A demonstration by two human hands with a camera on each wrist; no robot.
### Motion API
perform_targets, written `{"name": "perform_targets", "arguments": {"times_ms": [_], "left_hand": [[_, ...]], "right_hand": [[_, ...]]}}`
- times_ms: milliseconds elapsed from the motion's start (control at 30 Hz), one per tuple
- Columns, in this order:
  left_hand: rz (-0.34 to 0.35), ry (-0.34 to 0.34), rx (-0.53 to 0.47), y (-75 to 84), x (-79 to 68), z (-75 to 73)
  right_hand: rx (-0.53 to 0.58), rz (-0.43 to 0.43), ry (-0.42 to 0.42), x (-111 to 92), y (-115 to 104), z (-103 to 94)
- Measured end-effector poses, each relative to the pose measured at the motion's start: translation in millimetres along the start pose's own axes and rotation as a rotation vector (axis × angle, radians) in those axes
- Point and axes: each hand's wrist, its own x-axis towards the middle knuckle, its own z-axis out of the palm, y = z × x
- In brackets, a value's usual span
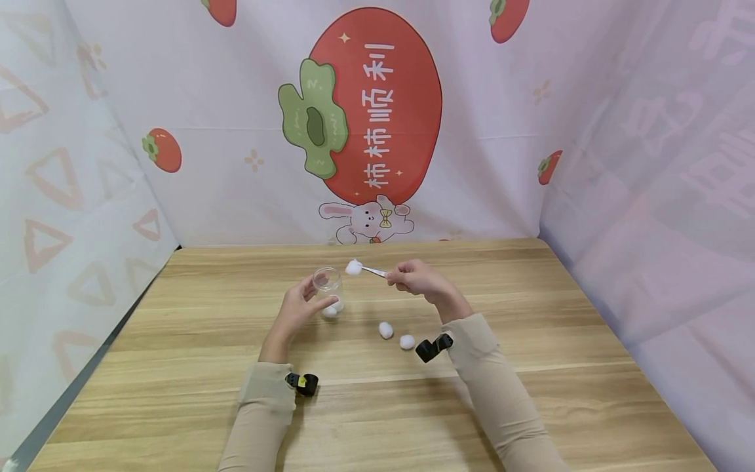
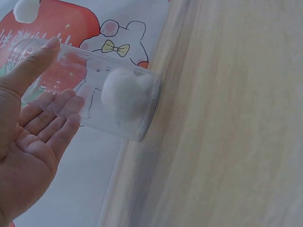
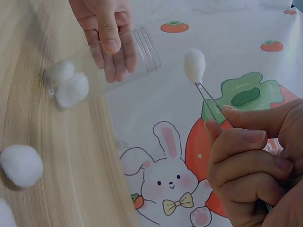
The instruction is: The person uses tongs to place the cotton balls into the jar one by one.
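Note:
My left hand (image 1: 299, 307) holds a clear jar (image 1: 328, 288) upright on the table, thumb on one side and fingers round the other. Inside, at the bottom, lie several cotton balls (image 3: 71, 85). My right hand (image 1: 420, 278) pinches metal tweezers (image 1: 374, 271) between thumb and fingers. A cotton ball (image 3: 194, 65) sits in the tweezer tips, held in the air just right of the open jar mouth and a little above it. Two loose cotton balls lie on the table: one (image 1: 386, 330) to the right of the jar, the other (image 1: 407, 341) nearer my right wrist.
The wooden table (image 1: 366, 419) reaches back to a printed cloth (image 1: 236, 98) with persimmons and a rabbit. More cloth hangs at both sides. Each sleeve cuff carries a small black camera, the left one (image 1: 307, 384) and the right one (image 1: 433, 348).

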Motion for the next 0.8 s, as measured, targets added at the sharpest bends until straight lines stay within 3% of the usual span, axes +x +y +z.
{"name": "perform_targets", "arguments": {"times_ms": [800], "left_hand": [[0.019,-0.014,-0.008,-2.6,0.5,0.4]], "right_hand": [[0.029,0.02,0.002,9.0,-4.4,14.6]]}}
